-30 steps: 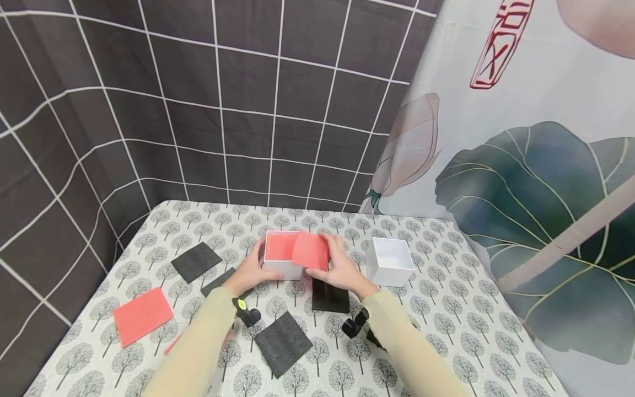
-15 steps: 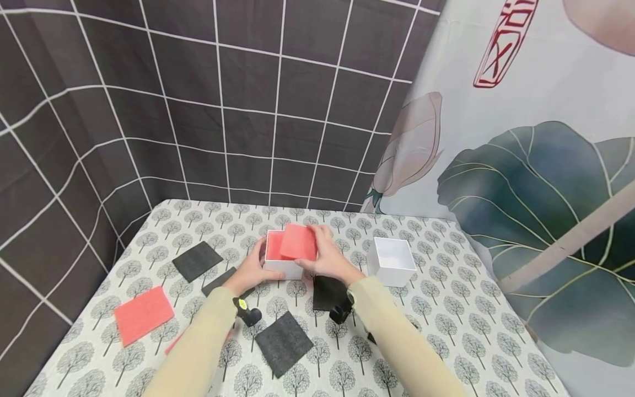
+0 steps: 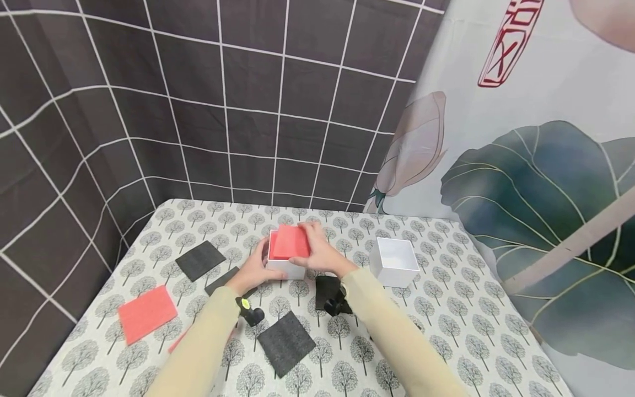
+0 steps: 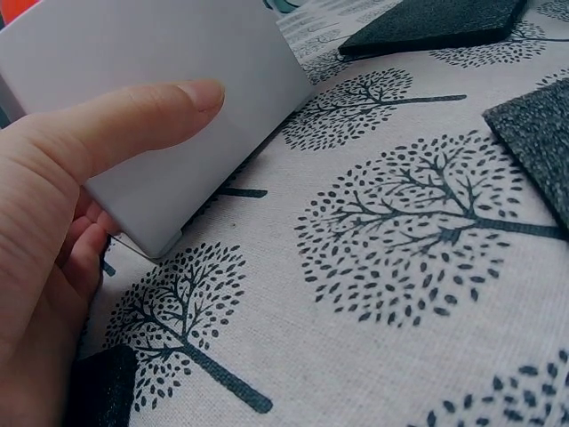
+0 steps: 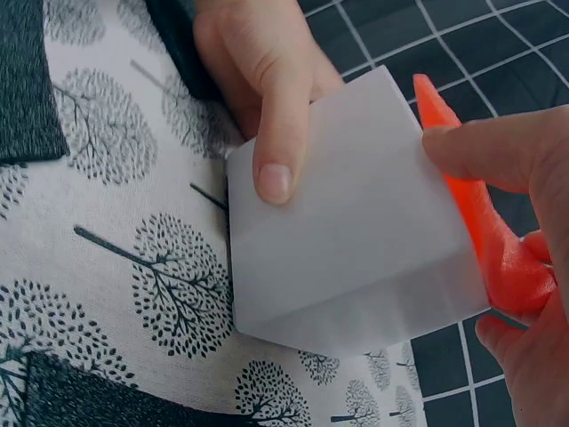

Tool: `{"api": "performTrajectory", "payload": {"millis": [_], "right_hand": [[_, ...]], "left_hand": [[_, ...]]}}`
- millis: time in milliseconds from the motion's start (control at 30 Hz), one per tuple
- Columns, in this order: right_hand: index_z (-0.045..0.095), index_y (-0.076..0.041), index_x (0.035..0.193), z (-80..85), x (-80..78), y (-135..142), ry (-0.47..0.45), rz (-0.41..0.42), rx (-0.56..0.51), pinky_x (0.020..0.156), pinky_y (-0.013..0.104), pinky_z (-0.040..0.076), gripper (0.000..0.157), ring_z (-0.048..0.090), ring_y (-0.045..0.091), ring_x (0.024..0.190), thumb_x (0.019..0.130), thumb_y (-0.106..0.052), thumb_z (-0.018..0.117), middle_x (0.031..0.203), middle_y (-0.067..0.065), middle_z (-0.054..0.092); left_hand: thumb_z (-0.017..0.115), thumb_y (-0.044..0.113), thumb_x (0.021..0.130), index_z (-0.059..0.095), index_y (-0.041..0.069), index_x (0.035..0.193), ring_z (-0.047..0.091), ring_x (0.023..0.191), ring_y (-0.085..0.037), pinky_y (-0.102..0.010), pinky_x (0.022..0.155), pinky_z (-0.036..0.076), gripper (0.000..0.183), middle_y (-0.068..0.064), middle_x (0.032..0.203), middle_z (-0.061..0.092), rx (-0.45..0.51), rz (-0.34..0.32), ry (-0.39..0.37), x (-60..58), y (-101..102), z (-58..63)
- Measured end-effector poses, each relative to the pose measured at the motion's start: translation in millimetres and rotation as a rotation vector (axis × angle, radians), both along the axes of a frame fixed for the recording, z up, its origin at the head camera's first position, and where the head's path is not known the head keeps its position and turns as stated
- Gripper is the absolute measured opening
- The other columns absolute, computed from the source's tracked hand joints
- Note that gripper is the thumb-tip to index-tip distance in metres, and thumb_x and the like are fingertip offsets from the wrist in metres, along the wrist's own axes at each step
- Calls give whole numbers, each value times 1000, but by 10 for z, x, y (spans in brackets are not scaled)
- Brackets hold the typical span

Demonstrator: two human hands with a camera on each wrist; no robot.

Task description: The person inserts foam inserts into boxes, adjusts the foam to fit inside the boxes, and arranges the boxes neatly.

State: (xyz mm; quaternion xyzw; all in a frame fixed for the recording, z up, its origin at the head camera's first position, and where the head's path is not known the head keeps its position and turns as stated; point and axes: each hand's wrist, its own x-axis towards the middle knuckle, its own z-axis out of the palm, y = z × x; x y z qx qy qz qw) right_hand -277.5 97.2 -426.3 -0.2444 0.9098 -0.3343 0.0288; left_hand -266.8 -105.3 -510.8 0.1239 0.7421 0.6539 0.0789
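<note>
My left hand point(image 3: 254, 270) grips a white open-topped box point(image 3: 288, 270) at its left side. The thumb lies along the front wall, as the left wrist view also shows. A red felt square point(image 3: 292, 242) is pinched by my right hand point(image 3: 319, 253), thumb in front and fingers behind. That square lies over the box's opening and covers most of it. In the right wrist view the red felt point(image 5: 511, 267) bends at the rim beside the box wall. More red shows inside the box along its left edge.
A second white box point(image 3: 397, 270) stands to the right. Black felt squares point(image 3: 200, 260) point(image 3: 286, 344) point(image 3: 327, 292) lie around the table, one partly behind my left wrist. A red square point(image 3: 147, 314) lies at left; another red piece point(image 3: 177, 341) is mostly under the left sleeve.
My right hand has moved left with the red felt square, from the box's right side to over its opening. The left hand keeps its hold on the box.
</note>
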Motion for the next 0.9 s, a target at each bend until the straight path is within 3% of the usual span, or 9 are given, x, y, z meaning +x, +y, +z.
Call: {"api": "performTrajectory", "payload": {"millis": [333,700,767,900], "right_hand": [[26,-6,143,-6,-86,-34,-16,61,38,86,35,48,91,47,20,108,73,-32,77,133,10,33],[29,-12,143,-69,-136,-21,-82,96,-24,94,39,43,88,47,20,115,73,-35,78,140,8,35],[28,-13,144,-92,-141,-11,-92,104,-51,98,41,40,90,43,21,121,72,-36,78,145,6,31],[27,-16,146,-120,-141,22,-89,112,-100,106,51,25,87,19,23,138,75,-37,74,154,-1,13]], "left_hand": [[88,16,58,21,22,145,47,118,-25,-41,95,43,110,-5,138,40,-38,19,0,4,3,30],[88,12,58,19,18,146,44,123,-28,-38,95,45,111,-8,141,35,25,4,0,9,8,14],[88,12,58,20,18,146,45,122,-27,-36,93,46,111,-7,140,36,29,5,-5,6,9,15],[88,13,57,19,18,146,44,123,-27,-36,93,46,113,-7,141,35,26,8,-10,6,8,23]]}}
